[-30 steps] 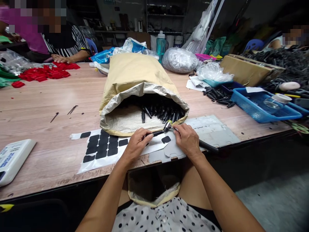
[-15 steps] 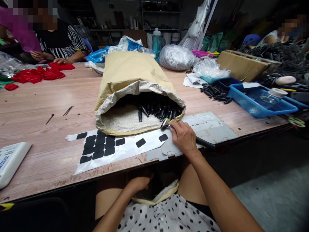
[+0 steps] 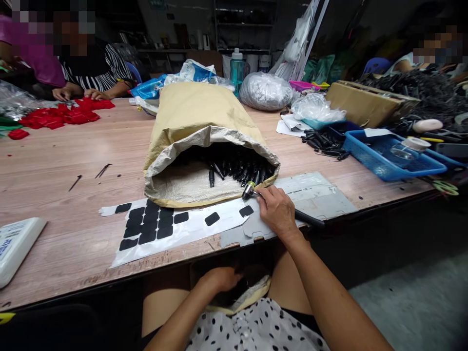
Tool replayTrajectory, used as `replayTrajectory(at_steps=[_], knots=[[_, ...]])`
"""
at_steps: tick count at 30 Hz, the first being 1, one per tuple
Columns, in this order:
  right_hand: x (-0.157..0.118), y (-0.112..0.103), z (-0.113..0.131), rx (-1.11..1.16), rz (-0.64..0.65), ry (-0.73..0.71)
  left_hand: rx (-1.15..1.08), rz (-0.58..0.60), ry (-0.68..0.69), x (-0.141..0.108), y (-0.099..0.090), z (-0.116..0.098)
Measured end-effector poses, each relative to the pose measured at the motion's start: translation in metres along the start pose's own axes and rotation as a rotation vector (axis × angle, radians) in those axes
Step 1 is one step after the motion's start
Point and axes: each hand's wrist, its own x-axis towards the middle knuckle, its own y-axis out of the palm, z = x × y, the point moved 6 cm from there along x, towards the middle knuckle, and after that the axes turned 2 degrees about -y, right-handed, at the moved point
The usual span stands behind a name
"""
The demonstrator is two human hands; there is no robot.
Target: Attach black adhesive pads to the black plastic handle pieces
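My right hand [image 3: 277, 208] is wrapped round a small hammer [image 3: 309, 218] at the front of the table. Its metal head points left at the sack's lip, and its black grip sticks out behind my hand. Beside the head lies the open mouth of a tan woven sack [image 3: 204, 105] with many black pen-like parts [image 3: 248, 170] inside. My left hand [image 3: 223, 279] is low over my lap, at the dark mouth of another sack [image 3: 252, 295]; its fingertips are lost in shadow. A white sheet with black rounded stickers [image 3: 149, 224] lies before the large sack.
A grey board [image 3: 321, 195] lies under my right hand. Further right are a blue basket [image 3: 395, 163] and loose black parts [image 3: 323, 141]. A white device [image 3: 18, 248] sits at the left edge. Across the table, a person's hands [image 3: 93, 94] touch red pieces [image 3: 58, 114].
My left hand has shifted slightly right over the lap sack. My right hand and the hammer stay nearly in place. The person across has moved a hand among the red pieces.
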Motion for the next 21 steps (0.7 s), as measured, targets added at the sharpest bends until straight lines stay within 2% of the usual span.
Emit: replayTrajectory(at_steps=[2, 3, 4, 5, 6, 8, 10, 11, 12, 13, 15, 18, 21], knots=[[0.000, 0.000, 0.000, -0.002, -0.001, -0.002, 0.038, 0.193, 0.155, -0.030, -0.009, -0.029], [0.000, 0.000, 0.001, -0.002, 0.000, -0.004, 0.004, 0.352, 0.307, -0.048, -0.015, -0.048], [0.000, 0.000, 0.001, -0.003, 0.001, -0.006, -0.101, 0.472, 0.375, -0.063, -0.028, -0.063], [0.000, 0.000, 0.001, -0.003, 0.001, -0.007, -0.194, 0.461, 0.411, -0.070, -0.051, -0.074], [0.000, 0.000, 0.001, -0.004, 0.001, -0.007, -0.263, 0.328, 0.421, -0.069, -0.081, -0.081], [0.000, -0.001, 0.001, -0.003, -0.001, -0.006, -0.290, -0.178, 0.360, -0.054, -0.152, -0.079], [0.000, -0.002, 0.001, 0.002, -0.006, -0.008, -0.189, -0.790, 0.115, -0.040, -0.218, -0.058], [0.000, -0.002, 0.001, 0.005, -0.008, -0.010, -0.117, -0.962, -0.032, -0.032, -0.239, -0.048], [0.000, -0.002, 0.001, 0.008, -0.010, -0.012, -0.069, -1.040, -0.154, -0.021, -0.253, -0.040], [0.001, -0.002, 0.000, 0.011, -0.009, -0.013, -0.029, -1.063, -0.258, -0.009, -0.262, -0.034], [0.001, -0.002, 0.000, 0.016, -0.003, -0.012, 0.010, -1.004, -0.371, 0.012, -0.269, -0.026], [0.001, -0.002, 0.000, 0.014, 0.004, -0.007, 0.046, -0.952, -0.406, 0.017, -0.265, -0.023], [0.001, -0.002, 0.000, 0.011, 0.001, -0.006, 0.105, -0.989, -0.287, -0.003, -0.252, -0.029]])
